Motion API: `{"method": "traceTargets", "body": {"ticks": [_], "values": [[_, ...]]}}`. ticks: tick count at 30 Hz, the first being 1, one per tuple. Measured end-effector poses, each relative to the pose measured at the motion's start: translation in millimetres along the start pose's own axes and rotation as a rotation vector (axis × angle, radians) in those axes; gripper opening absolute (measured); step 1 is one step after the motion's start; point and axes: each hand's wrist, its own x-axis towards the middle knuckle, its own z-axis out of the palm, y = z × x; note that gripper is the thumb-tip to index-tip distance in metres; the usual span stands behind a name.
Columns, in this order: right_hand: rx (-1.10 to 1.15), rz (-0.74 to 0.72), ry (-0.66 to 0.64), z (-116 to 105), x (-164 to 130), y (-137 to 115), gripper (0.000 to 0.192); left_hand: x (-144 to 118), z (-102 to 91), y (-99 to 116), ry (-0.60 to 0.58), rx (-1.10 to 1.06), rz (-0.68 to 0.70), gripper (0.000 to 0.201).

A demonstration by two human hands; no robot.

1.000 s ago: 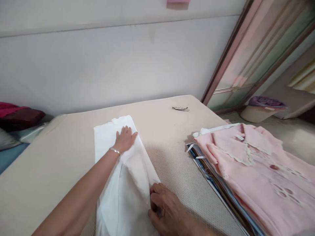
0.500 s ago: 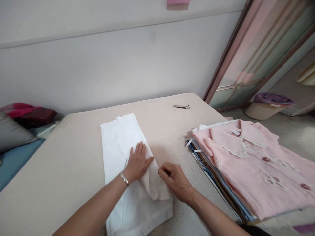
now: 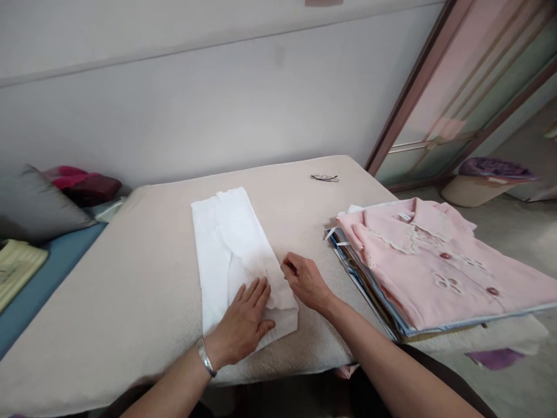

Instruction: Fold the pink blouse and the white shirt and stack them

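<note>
A beige padded table point(image 3: 130, 261) fills most of the view, with a stack of folded clothes point(image 3: 435, 261) on its right side, a pink shirt on top. A folded white garment point(image 3: 235, 249) lies lengthwise at the table's middle. The left hand point(image 3: 243, 322) presses flat on its near end, fingers spread, while the right hand point(image 3: 304, 281) pinches its right edge. Small eyeglasses point(image 3: 324, 177) rest near the far edge.

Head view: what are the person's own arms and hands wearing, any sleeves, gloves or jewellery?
Both forearms are bare in view, with no sleeves and no gloves. The left hand has a plain silver-coloured metal bangle sitting at the wrist. The right hand shows no bracelet or watch at its wrist. No rings can be made out on either hand.
</note>
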Motion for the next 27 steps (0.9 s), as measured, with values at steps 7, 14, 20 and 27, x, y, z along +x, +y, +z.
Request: {"method": "traceTargets", "body": {"ticks": [7, 14, 20, 27], "values": [[-0.352, -0.034, -0.511, -4.5, -8.4, -5.3, 0.015, -5.0, -29.6, -27.1, 0.04, -0.31, 0.072, 0.046], [-0.578, 0.163, -0.398, -4.4, -8.2, -4.1, 0.039, -24.4, -67.1, -127.1, 0.234, -0.199, -0.596, 0.025], [-0.603, 0.229, -0.357, 15.4, -11.2, -3.4, 0.045, -24.3, -58.8, -118.4, 0.091, -0.16, -0.555, 0.019], [-0.659, 0.124, -0.329, 27.5, -15.1, -8.3, 0.029, -17.8, -52.4, -113.8, 0.037, -0.07, -0.58, 0.015]]}}
